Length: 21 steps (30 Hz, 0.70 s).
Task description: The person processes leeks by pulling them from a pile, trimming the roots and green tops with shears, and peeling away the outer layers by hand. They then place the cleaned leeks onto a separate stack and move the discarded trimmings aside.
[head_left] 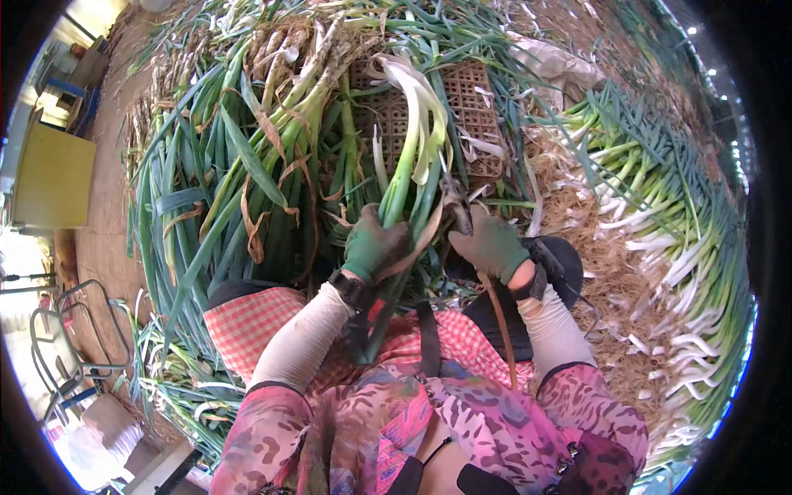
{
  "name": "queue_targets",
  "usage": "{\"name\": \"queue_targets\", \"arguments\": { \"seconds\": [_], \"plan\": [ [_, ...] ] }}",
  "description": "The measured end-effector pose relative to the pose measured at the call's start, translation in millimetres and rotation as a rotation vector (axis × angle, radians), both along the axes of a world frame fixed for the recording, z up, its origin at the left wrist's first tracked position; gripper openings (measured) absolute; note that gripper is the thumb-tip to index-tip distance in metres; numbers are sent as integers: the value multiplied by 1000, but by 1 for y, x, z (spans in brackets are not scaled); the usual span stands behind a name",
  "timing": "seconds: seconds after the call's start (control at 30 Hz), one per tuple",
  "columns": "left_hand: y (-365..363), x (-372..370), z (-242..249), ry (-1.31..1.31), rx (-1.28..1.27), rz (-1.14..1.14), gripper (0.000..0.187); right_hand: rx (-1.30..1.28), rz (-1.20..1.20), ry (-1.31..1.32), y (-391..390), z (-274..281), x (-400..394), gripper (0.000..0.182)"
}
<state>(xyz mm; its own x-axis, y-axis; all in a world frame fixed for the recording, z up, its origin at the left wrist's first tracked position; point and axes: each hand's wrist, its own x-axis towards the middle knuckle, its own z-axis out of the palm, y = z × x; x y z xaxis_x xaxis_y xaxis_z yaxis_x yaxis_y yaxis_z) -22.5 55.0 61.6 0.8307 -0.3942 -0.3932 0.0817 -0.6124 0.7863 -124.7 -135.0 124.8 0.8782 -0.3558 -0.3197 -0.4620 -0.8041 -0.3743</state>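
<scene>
Wide head view
You're facing forward and down, close above your green-and-dark fabric-gloved left hand and matching right hand.

The stalk looks smooth and glossy; the lap cover is matt cloth

Two gloves covered left hand and right hand; one tool sat in the right, one brown hose below it, two wristbands behind both hands; stalks beyond defied counting.
</scene>
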Motion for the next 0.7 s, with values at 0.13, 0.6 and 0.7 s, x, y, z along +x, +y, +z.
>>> {"name": "queue_targets", "arguments": {
  "seconds": [0.13, 0.6, 0.7],
  "plan": [
    [-4, -9, -6, -1, 27, -22, 57, 13, 50, -11, -19, -2, 50, 52],
    [-12, -10, 5, 6, -103, -270, 65, 322, -164, -117, -86, -164, 181, 51],
    [-9, 26, -19, -421, -76, -267, 66, 346, -198, -341, -61, -86, 151, 49]
  ]
}}
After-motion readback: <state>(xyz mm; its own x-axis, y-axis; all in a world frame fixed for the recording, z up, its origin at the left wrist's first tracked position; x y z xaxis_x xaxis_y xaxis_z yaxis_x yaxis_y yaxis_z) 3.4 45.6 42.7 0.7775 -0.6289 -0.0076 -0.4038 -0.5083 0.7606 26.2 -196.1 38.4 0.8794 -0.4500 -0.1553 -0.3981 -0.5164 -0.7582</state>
